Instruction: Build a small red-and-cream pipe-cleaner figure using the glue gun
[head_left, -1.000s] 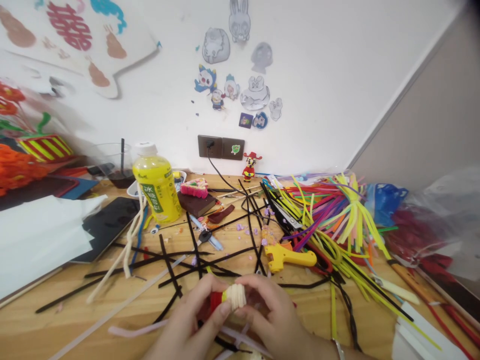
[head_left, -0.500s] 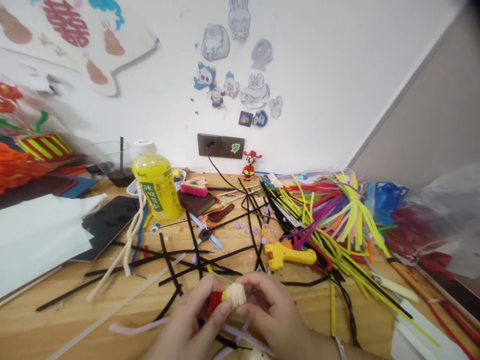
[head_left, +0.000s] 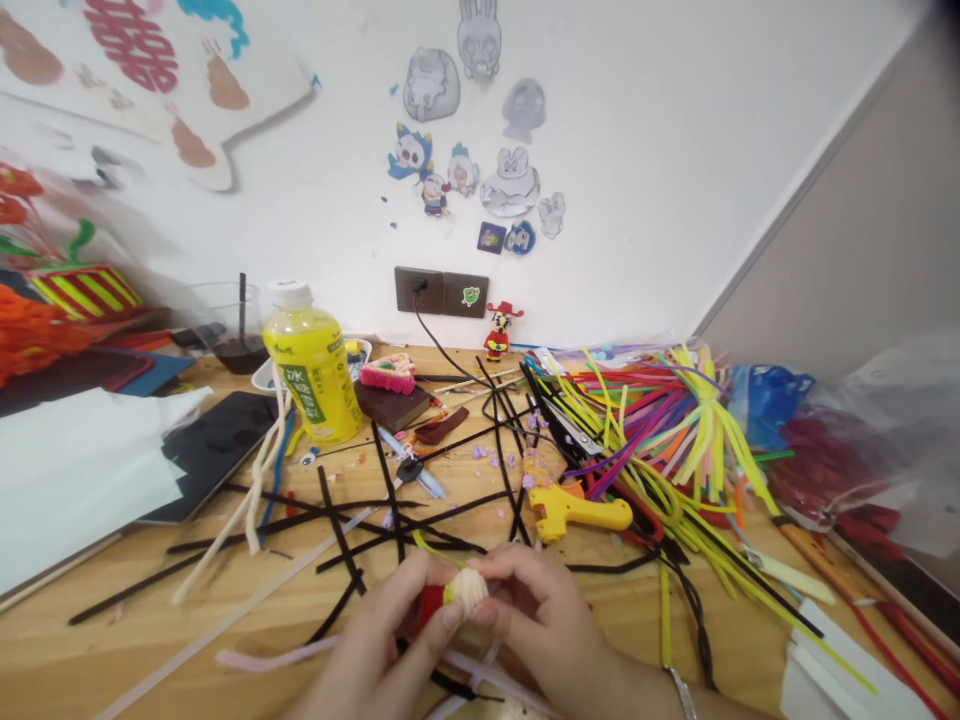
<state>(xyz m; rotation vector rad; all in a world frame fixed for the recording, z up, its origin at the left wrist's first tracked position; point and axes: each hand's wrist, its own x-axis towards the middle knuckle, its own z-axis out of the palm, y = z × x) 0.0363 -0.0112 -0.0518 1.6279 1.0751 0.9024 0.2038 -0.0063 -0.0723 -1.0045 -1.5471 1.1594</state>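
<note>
Pinching a cream coil (head_left: 470,590) with both hands, we are holding it low over the table (head_left: 150,650), near its front edge. Our left hand (head_left: 382,640) is clenching the coil's red end between thumb and fingers, and our right hand (head_left: 551,625) is grasping the cream side. Black pipe cleaners (head_left: 360,515) are lying just beyond it, a yellow tool (head_left: 581,512) near the right hand, and a yellow bottle (head_left: 311,370) well behind.

coil (head_left: 466,590) cream with red and yellow-green; bottle (head_left: 311,365) yellow, white cap, green label; loose stems (head_left: 360,520) black; glue gun (head_left: 574,510) yellow; counter (head_left: 112,640) light wood
</note>
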